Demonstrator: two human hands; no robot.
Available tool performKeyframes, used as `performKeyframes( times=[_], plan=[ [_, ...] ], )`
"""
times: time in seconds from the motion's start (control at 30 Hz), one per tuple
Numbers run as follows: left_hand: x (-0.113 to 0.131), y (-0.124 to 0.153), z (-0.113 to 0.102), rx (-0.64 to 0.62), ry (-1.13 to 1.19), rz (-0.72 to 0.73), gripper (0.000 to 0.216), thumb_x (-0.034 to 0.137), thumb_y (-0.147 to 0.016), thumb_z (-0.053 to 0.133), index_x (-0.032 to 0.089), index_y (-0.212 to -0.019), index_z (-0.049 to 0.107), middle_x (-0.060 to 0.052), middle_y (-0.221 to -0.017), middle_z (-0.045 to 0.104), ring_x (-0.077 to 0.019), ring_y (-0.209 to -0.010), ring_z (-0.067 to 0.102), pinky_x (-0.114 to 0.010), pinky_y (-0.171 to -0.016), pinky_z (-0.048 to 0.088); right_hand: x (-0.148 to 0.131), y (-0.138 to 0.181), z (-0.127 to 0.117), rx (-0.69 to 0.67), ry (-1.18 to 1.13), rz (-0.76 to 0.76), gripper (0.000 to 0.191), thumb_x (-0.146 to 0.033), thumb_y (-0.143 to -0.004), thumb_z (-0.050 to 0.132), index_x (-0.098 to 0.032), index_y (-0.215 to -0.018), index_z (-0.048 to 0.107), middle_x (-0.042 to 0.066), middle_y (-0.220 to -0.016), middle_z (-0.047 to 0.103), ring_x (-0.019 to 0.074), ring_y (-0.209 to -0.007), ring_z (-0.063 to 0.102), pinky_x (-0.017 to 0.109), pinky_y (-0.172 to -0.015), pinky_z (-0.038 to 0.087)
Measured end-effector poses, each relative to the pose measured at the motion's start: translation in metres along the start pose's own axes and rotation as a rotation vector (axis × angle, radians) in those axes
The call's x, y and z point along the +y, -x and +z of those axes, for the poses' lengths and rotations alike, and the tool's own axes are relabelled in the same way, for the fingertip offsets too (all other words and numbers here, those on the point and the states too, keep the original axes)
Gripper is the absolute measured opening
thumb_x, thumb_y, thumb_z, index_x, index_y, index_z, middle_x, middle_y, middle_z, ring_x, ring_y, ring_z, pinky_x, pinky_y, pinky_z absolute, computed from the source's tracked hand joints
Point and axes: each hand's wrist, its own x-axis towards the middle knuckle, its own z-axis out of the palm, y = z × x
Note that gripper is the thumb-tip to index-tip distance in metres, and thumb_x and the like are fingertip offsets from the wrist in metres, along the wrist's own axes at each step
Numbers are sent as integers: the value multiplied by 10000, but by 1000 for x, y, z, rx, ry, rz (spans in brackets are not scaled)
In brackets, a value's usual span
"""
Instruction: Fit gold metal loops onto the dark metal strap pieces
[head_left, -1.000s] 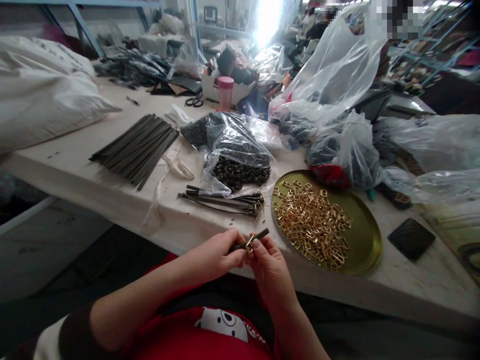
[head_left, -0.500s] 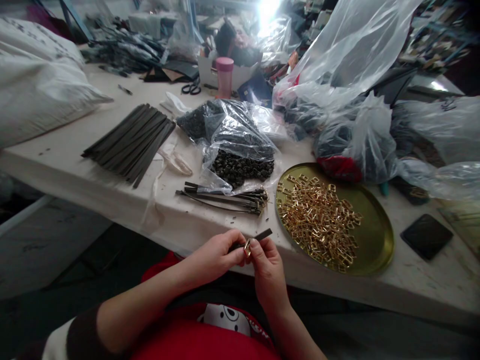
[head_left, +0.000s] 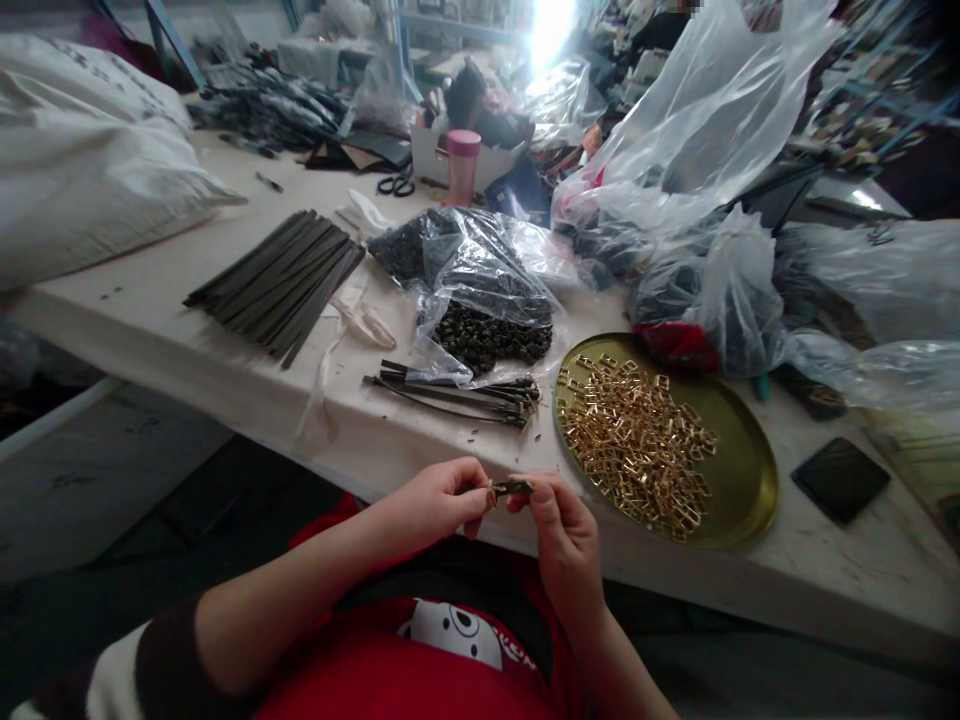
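Observation:
Close to my body, just before the table edge, my left hand [head_left: 435, 500] and my right hand [head_left: 559, 530] meet. Both pinch a thin dark strap [head_left: 512, 488] with a small gold buckle [head_left: 493, 493] on it. Left fingers are closed on the buckle end, right fingertips on the strap's other end. Beyond my right hand lies a round gold tray [head_left: 739, 480] heaped with gold buckles [head_left: 637, 445]. A small bundle of dark straps with buckles [head_left: 457, 390] lies on the table ahead of my hands.
A fan of loose dark straps [head_left: 281, 280] lies at the left. Clear bags of dark small parts [head_left: 480, 300] sit mid-table. Large plastic bags [head_left: 697, 180] crowd the right. A black phone [head_left: 840, 478], a pink cup [head_left: 463, 165], scissors [head_left: 395, 185] and a white sack [head_left: 82, 170] are also there.
The strap has been drawn in between my fingers, so less of it sticks out to the right. My right hand has turned a little over it. The view shifted slightly.

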Motion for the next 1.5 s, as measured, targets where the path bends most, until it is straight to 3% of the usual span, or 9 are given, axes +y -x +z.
performKeyframes(
  times=[0.23, 0.4, 0.6, 0.8, 0.9, 1.03, 1.2, 1.37, 1.5],
  plan=[
    [8, 10, 5, 98, -221, 115, 150, 293, -799, 437, 181, -717, 493, 47, -579, 511, -103, -550, 456, -207, -526, 326, 1, 3, 7, -39, -136, 256, 183, -333, -746, 607, -204, -875, 602, 2, -738, 602, 145, -681, 535, 260, -641, 423],
    [12, 14, 8, 115, -354, 165, 193, 333, -825, 418, 179, -767, 517, 28, -651, 543, -121, -610, 487, -226, -562, 338, 7, 1, 12, -11, -215, 346, 113, -291, -751, 601, -201, -815, 577, -31, -690, 565, 115, -649, 516, 236, -635, 416],
    [6, 7, 8, 18, -8, 90, 183, 333, -822, 438, 168, -755, 479, 31, -664, 536, -87, -568, 455, -204, -536, 351, 7, 1, 10, -31, -286, 328, 92, -272, -752, 603, -205, -812, 581, -34, -685, 563, 114, -653, 526, 241, -640, 426],
    [4, 0, 6, -126, 404, -107, 208, 353, -779, 530, 182, -771, 412, 70, -604, 523, -16, -351, 269, -163, -360, 159, 10, 1, 12, 8, -222, 286, 88, -264, -768, 588, -211, -837, 605, -12, -746, 599, 132, -686, 550, 256, -655, 441],
    [2, -2, 6, -109, 453, -118, 210, 331, -759, 560, 181, -750, 413, 69, -590, 525, -14, -351, 288, -158, -355, 159, 13, 1, 13, 16, -157, 272, 102, -275, -785, 567, -225, -867, 601, -4, -762, 601, 143, -693, 551, 270, -655, 440],
    [-1, -3, 7, -45, 453, -93, 197, 308, -751, 557, 177, -723, 412, 60, -576, 537, -22, -372, 322, -158, -366, 196, 8, 2, 9, 45, 120, 61, 186, -297, -804, 532, -245, -951, 633, 38, -871, 581, 193, -831, 531, 325, -752, 411],
    [3, 2, 4, -45, 452, -106, 181, 294, -749, 550, 177, -725, 413, 55, -572, 546, -24, -367, 313, -160, -367, 187, -7, 0, -4, -99, 100, 18, 338, -370, -883, 357, -243, -1034, 632, 34, -778, 534, 175, -755, 513, 311, -706, 399],
    [5, 10, 4, -94, 482, -130, 186, 284, -719, 571, 173, -721, 423, 64, -537, 517, -20, -355, 286, -166, -365, 139, -14, -5, -10, -292, -121, 195, 144, -324, -798, 550, -240, -828, 663, -4, -700, 529, 140, -673, 500, 258, -638, 391],
    [6, 16, 5, -109, 480, -155, 212, 301, -692, 595, 171, -711, 429, 62, -518, 508, -23, -362, 289, -169, -372, 119, -18, -4, -14, -365, -153, 208, 95, -303, -724, 637, -234, -784, 665, -4, -708, 527, 138, -654, 489, 250, -594, 383]
  ],
)
